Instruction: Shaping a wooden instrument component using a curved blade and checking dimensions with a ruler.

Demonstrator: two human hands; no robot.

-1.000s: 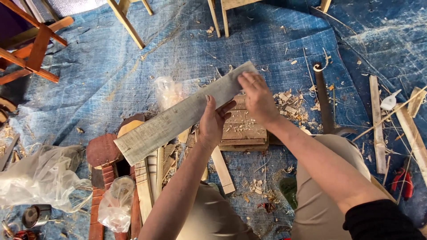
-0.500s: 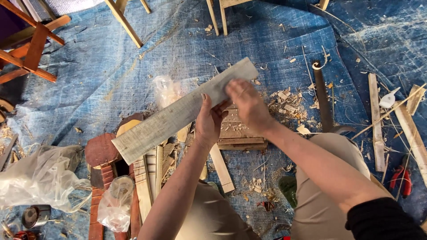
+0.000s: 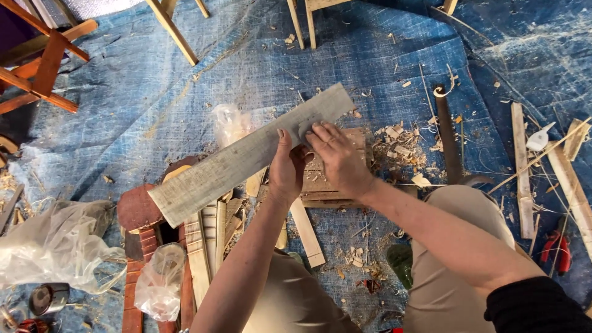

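Blue tarpaulin (image 3: 185,92) is covering the whole floor, dusted with sawdust and strewn with wood shavings (image 3: 394,145), and a person is sitting on it with both knees in tan trousers showing near the bottom edge. A long, flat grey plank (image 3: 246,157) is being held up in the middle of the scene, above a small slatted wooden block (image 3: 327,179). Its long axis is running on a diagonal, from the near left end, which is hanging over a reddish wooden piece (image 3: 135,206), up to the far right end, which is pointing toward the chair legs (image 3: 302,24) at the top. The left hand (image 3: 287,169) is gripping the plank from its near edge, thumb lying on the top face and fingers curled underneath out of sight. The right hand (image 3: 336,154) is lying just beside it, slightly farther right along the board, fingers pressing down on the top face around a small pale object that is too hidden to name. Both hands are sitting right of the plank's middle, so the longer part is reaching away to the left. Crumpled clear plastic bags (image 3: 55,246) are lying at the near left, loose wooden strips (image 3: 524,166) at the right, with red-handled pliers (image 3: 555,250) near them.
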